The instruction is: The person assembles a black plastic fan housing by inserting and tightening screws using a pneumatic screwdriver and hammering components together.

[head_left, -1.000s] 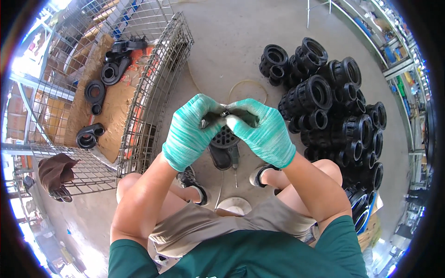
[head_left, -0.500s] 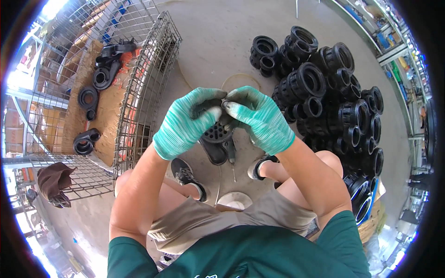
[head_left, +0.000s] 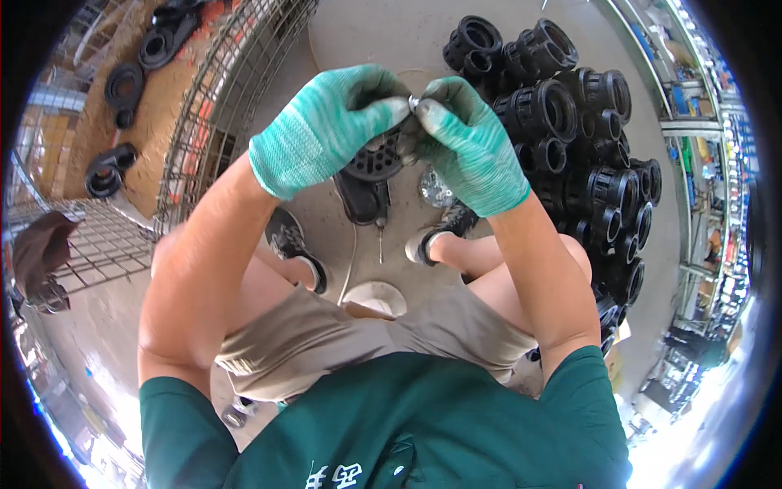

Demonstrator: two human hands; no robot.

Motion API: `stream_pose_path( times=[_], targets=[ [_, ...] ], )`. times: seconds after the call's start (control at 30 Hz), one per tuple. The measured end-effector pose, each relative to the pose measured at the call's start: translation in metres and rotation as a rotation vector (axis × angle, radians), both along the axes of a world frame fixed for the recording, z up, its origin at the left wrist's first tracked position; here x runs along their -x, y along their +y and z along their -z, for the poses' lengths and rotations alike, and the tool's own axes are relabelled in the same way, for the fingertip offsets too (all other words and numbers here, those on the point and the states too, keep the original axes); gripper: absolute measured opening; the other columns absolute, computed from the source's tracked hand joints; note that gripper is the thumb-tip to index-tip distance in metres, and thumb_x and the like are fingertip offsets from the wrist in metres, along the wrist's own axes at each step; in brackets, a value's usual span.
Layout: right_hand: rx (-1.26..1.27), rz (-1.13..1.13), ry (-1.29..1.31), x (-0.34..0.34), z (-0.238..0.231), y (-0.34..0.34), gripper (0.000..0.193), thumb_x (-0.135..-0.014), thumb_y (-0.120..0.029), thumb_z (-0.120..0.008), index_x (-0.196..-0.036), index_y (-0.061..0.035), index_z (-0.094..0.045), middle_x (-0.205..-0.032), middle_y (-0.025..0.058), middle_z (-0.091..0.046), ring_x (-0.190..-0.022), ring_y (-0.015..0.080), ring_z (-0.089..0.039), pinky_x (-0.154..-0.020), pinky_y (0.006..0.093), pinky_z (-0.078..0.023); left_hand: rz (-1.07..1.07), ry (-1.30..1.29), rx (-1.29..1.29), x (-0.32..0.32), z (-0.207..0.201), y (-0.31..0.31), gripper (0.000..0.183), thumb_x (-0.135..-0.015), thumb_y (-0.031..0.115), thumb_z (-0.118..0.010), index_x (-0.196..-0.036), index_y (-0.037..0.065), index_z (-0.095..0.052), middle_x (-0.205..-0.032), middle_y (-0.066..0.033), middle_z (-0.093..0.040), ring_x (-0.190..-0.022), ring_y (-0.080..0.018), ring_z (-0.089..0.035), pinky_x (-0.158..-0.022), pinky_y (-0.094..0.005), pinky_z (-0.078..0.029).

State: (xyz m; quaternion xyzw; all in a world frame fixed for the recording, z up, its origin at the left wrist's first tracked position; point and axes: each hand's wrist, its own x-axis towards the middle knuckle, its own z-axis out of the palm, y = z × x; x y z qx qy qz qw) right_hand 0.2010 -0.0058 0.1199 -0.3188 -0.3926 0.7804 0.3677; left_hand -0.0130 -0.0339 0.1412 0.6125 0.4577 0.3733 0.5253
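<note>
My left hand (head_left: 330, 122) and my right hand (head_left: 474, 151), both in green gloves with dark palms, meet in front of me with fingertips pinched. A small silver metal piece (head_left: 414, 103) shows between the thumbs; it is too small to tell its exact kind. Both hands are closed on it. Below them on the floor sits a black part with a round, perforated face (head_left: 375, 163), partly hidden by my hands. Close by lies a slim driver-like tool (head_left: 381, 216) with a thin metal bit. A clear container of shiny small pieces (head_left: 436, 189) stands under my right hand.
Black ribbed double-ring housings (head_left: 562, 114) are piled at the right. A wire cage (head_left: 220, 98) at the left holds several black parts (head_left: 122, 94) on cardboard. A brown cloth (head_left: 41, 257) hangs on its mesh. A round pale disc (head_left: 379, 297) lies between my feet.
The view has shifted, and my joined hands sit higher in it. The silver piece between the fingertips shows more plainly. The clear container has come into sight.
</note>
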Motion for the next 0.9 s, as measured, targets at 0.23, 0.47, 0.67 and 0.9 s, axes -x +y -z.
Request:
stream_pose_path(
  times=[0.23,0.47,0.67,0.9],
  targets=[
    [0.118,0.14,-0.303,-0.029,0.075,0.026,0.027,-0.099,-0.021,-0.067,-0.116,-0.0015,-0.058,-0.096,0.0157,-0.07,-0.079,0.0251,-0.071,-0.07,0.0402,-0.059,-0.26,-0.117,-0.027,0.013,-0.014,-0.001,0.027,-0.1,0.022,-0.065,-0.112,-0.002,-0.064,-0.088,-0.0039,-0.067,-0.078,-0.0109,-0.062,-0.076,-0.0275,-0.051],
    [-0.301,-0.362,-1.474,-0.045,0.319,-0.05,0.045,-0.083,-0.026,-0.079,-0.117,-0.0011,-0.061,-0.106,0.0168,-0.073,-0.093,0.0304,-0.07,-0.084,0.0429,-0.054,-0.365,-0.081,-0.034,0.035,-0.025,-0.004,0.019,-0.097,0.013,-0.067,-0.11,-0.002,-0.063,-0.092,-0.0046,-0.067,-0.085,-0.011,-0.064,-0.076,-0.0263,-0.053],
    [-0.264,-0.249,-1.642,0.027,0.377,-0.107,0.045,-0.084,-0.026,-0.077,-0.117,0.0004,-0.061,-0.111,0.0171,-0.073,-0.1,0.0333,-0.069,-0.087,0.044,-0.052,-0.411,-0.034,0.054,0.05,-0.014,0.005,0.017,-0.094,0.013,-0.068,-0.108,0.004,-0.068,-0.097,-0.0031,-0.07,-0.087,-0.0088,-0.065,-0.074,-0.0244,-0.053],
    [-0.264,-0.102,-1.377,0.011,0.406,-0.099,0.044,-0.085,-0.027,-0.076,-0.117,0.0008,-0.061,-0.107,0.0156,-0.072,-0.095,0.0304,-0.067,-0.083,0.0426,-0.052,-0.327,-0.313,-0.079,0.055,0.007,0.014,0.015,-0.091,0.009,-0.069,-0.106,0.004,-0.068,-0.096,-0.0028,-0.07,-0.084,-0.0081,-0.065,-0.072,-0.024,-0.052]
  ],
)
